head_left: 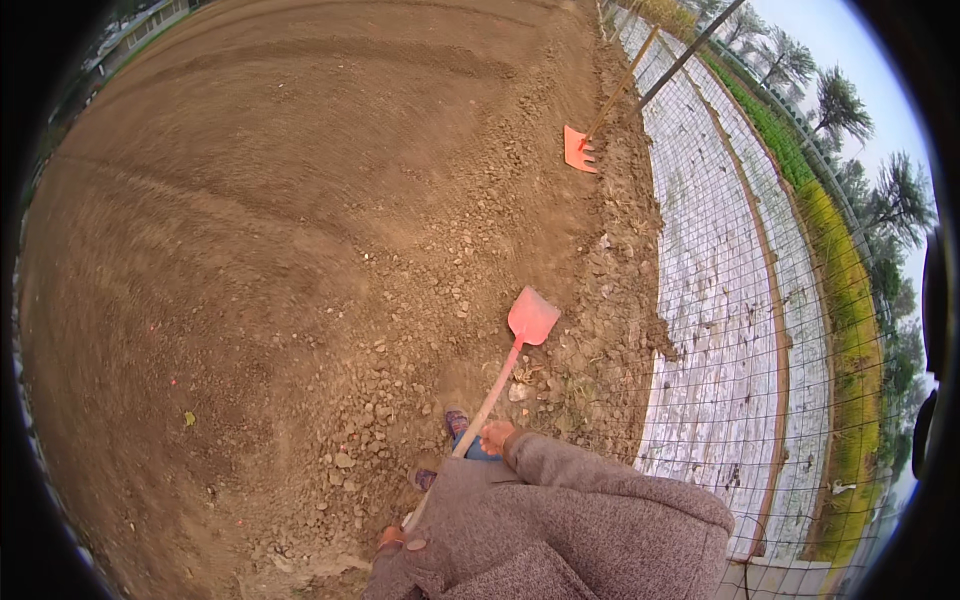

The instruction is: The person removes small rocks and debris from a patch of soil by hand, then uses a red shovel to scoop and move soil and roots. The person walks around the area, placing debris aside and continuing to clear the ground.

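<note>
A long-handled shovel (487, 401) with a flat red blade (533, 315) reaches forward from my body, its blade over the soil at the centre. My right hand (496, 437) is at the middle of the shaft; its fingers are curled, but whether they grip the wood is hard to tell. Lower down, my left hand (391, 537) is at the rear end of the shovel, partly hidden by the sleeve. The shaft passes in front of my shoes (456, 421) and beside my coat.
Clods (343, 459) and loose stones cover the brown soil. To the right runs a wire mesh fence (720, 337), with white sheeting behind it. Ahead, an orange-red toothed tool head (579, 150) on a wooden handle leans near a dark fence post (686, 56).
</note>
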Demonstrator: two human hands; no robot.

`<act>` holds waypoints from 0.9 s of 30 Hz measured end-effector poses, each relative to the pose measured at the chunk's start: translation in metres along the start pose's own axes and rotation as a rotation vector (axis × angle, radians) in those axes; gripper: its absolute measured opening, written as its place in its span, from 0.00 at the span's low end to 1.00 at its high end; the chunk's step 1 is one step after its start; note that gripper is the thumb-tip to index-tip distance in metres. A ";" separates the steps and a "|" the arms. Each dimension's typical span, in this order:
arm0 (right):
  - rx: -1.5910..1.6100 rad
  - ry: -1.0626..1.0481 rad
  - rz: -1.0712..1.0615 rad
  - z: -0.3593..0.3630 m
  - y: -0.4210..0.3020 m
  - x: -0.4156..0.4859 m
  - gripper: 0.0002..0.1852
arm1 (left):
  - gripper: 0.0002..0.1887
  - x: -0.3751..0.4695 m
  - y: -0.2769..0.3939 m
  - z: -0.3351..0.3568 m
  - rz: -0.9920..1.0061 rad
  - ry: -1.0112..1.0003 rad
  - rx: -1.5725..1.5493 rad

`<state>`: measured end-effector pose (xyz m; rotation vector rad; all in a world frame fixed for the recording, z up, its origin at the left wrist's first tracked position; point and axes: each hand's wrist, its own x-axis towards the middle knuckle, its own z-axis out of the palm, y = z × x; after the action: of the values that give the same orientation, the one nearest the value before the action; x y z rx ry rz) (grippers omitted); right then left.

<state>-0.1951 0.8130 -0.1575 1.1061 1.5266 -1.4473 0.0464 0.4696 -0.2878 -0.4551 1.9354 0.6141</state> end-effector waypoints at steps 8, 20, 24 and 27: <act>0.034 -0.015 0.037 -0.006 0.009 0.007 0.06 | 0.14 -0.009 0.005 -0.007 -0.098 0.093 -0.027; -0.110 0.010 0.050 -0.002 0.003 -0.004 0.08 | 0.19 -0.021 0.013 -0.014 -0.121 0.029 -0.047; -0.138 0.002 0.064 -0.001 0.004 0.001 0.09 | 0.23 -0.040 0.027 -0.025 -0.162 0.034 -0.091; -0.139 -0.004 0.059 -0.001 0.005 0.004 0.09 | 0.25 -0.055 0.040 -0.037 -0.208 -0.001 -0.112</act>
<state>-0.1915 0.8143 -0.1628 1.0555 1.5535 -1.2831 0.0199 0.4822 -0.2161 -0.7168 1.8291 0.5884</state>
